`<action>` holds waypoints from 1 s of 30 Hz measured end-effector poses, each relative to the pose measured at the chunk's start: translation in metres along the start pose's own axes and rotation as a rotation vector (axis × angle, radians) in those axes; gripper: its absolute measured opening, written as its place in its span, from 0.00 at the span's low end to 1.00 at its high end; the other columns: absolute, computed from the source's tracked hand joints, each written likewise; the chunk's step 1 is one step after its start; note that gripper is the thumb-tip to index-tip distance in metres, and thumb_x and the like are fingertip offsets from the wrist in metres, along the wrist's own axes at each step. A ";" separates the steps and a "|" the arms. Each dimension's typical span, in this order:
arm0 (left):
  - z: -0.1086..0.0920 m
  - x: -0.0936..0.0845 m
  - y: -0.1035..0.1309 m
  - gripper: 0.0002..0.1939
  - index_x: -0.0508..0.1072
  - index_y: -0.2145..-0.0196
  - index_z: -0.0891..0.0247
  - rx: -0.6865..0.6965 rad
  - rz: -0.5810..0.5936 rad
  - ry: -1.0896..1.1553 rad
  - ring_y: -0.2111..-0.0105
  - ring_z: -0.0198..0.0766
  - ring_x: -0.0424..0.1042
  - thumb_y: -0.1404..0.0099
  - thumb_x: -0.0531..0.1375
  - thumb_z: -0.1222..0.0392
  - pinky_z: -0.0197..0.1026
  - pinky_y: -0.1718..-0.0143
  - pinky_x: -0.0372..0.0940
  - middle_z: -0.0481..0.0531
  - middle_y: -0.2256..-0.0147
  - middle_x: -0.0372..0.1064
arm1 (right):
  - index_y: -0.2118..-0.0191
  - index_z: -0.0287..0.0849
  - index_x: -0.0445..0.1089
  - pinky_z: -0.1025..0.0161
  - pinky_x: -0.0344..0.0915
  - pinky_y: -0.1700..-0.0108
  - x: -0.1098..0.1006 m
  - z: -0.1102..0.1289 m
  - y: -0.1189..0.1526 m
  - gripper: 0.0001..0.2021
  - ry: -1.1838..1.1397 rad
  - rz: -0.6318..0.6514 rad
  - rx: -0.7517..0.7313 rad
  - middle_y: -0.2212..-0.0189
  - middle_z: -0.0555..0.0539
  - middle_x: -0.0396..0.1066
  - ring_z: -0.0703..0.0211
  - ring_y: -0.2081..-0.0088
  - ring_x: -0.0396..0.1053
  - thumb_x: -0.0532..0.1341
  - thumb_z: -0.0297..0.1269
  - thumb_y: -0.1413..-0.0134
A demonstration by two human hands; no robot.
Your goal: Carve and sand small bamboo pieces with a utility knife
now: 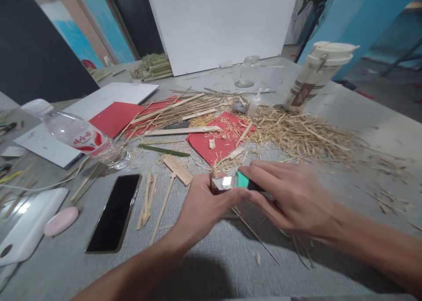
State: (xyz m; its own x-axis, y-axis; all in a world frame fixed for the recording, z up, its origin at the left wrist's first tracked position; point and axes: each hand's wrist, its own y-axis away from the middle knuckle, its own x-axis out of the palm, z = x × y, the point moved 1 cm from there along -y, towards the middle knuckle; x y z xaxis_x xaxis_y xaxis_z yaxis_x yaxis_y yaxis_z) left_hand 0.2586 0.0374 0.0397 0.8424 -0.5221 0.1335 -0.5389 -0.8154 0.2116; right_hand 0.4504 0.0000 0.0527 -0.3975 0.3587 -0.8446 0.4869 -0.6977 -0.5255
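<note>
A grey table (237,270) with a cloth-like top fills most of your view, and a big white board (224,23) stands up near its far edge. Your hands are close to the middle of the near edge. Your right hand (293,200) has its fingers closed around a knife (243,181) with a black and green handle and a shiny flat blade that points left. Your left hand (198,208) has its fingers close together, pinching a small brown piece of stem (213,175), and its thumb reaches under the knife. The blade meets the stem or is just beside it; you cannot tell which.

Past your hands, toward the middle of the table, lies a red paper square (211,138) with pale shavings on it. A messy pile of dry yellow straw (296,133) is to its right, and a tall cream cup with a lid (308,78) stands behind the straw, near the right edge. On the left side, a clear plastic bottle with a red and white label (79,136) lies tipped over. A black phone (114,213) lies flat between the near left corner and your left hand, with thin flat wood strips (147,200) beside it.
</note>
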 end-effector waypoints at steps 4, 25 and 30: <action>0.000 -0.003 -0.002 0.28 0.63 0.76 0.60 -0.016 0.018 -0.036 0.73 0.32 0.50 0.45 0.75 0.41 0.37 0.73 0.48 0.43 0.75 0.53 | 0.54 0.40 0.71 0.60 0.51 0.69 -0.001 -0.004 -0.001 0.18 -0.061 0.048 -0.014 0.70 0.51 0.67 0.61 0.71 0.64 0.50 0.46 0.20; 0.004 0.001 0.004 0.31 0.58 0.78 0.59 0.044 -0.054 -0.083 0.76 0.30 0.42 0.38 0.70 0.38 0.38 0.77 0.41 0.41 0.78 0.45 | 0.57 0.40 0.70 0.60 0.52 0.69 -0.004 0.002 0.000 0.16 0.015 -0.020 0.027 0.69 0.50 0.70 0.62 0.70 0.66 0.51 0.42 0.21; 0.006 0.003 0.000 0.28 0.62 0.76 0.61 0.030 -0.031 -0.009 0.75 0.29 0.46 0.40 0.72 0.40 0.36 0.74 0.46 0.42 0.76 0.49 | 0.59 0.40 0.69 0.60 0.50 0.70 -0.002 -0.001 -0.001 0.16 -0.023 0.007 0.038 0.71 0.51 0.67 0.63 0.72 0.64 0.51 0.43 0.21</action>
State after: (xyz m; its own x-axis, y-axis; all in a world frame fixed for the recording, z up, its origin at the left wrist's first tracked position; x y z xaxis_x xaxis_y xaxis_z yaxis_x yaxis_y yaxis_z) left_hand 0.2612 0.0341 0.0342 0.8589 -0.4981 0.1187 -0.5120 -0.8385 0.1865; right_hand 0.4512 0.0004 0.0545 -0.4121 0.3402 -0.8452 0.4598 -0.7232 -0.5153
